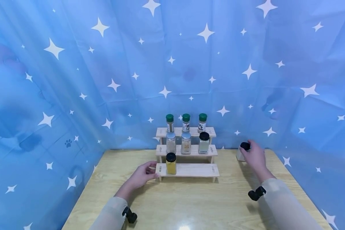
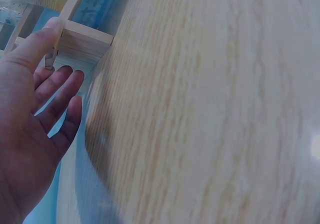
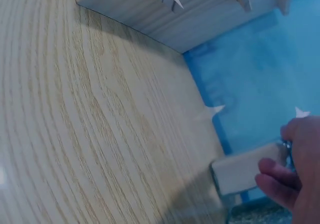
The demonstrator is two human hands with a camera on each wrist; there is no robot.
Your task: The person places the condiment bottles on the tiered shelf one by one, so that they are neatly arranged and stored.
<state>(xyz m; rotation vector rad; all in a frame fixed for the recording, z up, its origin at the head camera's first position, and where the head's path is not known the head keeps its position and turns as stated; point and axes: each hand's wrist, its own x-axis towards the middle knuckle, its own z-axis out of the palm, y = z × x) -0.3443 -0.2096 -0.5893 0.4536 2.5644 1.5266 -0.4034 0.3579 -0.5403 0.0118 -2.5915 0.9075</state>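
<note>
A three-tier wooden spice rack [image 1: 198, 170] stands on the table. My left hand [image 1: 143, 175] is at the left end of its lowest tier; in the left wrist view the thumb [image 2: 45, 34] and index finger pinch the board's end, the other fingers loosely bent. At the back right, my right hand [image 1: 255, 156] grips a black-lidded spice jar [image 1: 240, 155] by its top. The right wrist view shows whitish contents in this jar [image 3: 245, 170]. Beside it there is a second glass jar [image 3: 262, 211] with dark greenish contents, partly cut off by the frame.
A black-lidded jar of yellow powder [image 1: 171, 164] stands on the lowest tier's left. The middle tier bears two silver-lidded jars [image 1: 186, 143] and a black-lidded jar [image 1: 203, 143]. Three green-capped bottles [image 1: 186, 123] top the rack. A blue starry curtain [image 1: 189, 73] hangs behind the table [image 1: 189, 201].
</note>
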